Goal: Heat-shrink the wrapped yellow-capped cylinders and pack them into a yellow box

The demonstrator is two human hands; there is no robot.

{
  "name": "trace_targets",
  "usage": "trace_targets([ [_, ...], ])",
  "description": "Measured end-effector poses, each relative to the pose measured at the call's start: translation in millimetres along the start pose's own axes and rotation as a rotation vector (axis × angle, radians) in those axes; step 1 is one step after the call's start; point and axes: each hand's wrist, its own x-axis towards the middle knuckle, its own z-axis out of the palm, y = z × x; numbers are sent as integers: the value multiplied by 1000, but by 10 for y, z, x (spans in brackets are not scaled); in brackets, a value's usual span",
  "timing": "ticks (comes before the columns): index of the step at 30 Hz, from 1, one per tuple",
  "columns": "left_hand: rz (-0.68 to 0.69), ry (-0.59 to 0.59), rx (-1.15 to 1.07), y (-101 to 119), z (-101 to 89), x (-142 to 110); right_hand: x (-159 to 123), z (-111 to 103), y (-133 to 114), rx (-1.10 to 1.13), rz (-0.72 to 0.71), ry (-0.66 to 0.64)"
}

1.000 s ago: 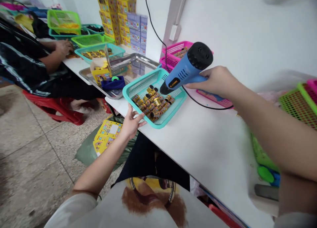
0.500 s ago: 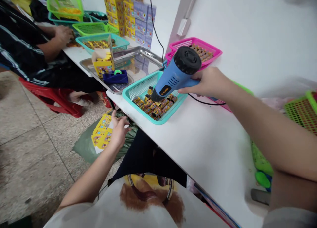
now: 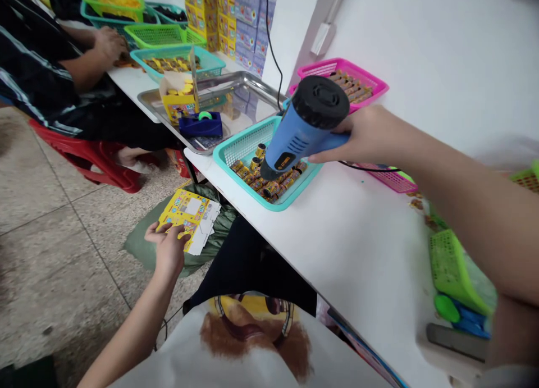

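My right hand (image 3: 365,134) grips a blue blower (image 3: 300,128) above tubes (image 3: 271,190) in a basket (image 3: 278,207); I can't tell which are done. My left hand (image 3: 169,251) is empty.

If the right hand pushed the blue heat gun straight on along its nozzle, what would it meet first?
Probably the small printed cylinders in the turquoise basket, below the nozzle, though the gap is unclear.

The right hand (image 3: 365,134) hides a part of the blue heat gun (image 3: 295,138), which partly covers the tubes (image 3: 270,190) below; their print is too small to read. Beyond the left hand (image 3: 170,250), a co-worker (image 3: 40,93) is cut by the view's edge.
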Motion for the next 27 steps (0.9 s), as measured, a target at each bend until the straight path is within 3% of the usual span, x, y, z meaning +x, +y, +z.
trace_targets([
  [4,-30,-17,14,-84,-9,1,-56,-124,23,-70,121,-53],
  [8,-75,-40,22,-152,-27,-3,-101,-159,88,-48,106,-22],
  [11,-117,-56,34,-194,-15,-40,-20,-91,64,10,106,54],
  [20,-126,-106,58,-184,-25,-124,532,287,-129,72,46,62],
  [24,-124,-105,81,-171,-95,-57,627,280,-80,28,-25,182],
  [27,-119,-121,93,-163,-117,-13,643,243,-10,26,11,101],
])
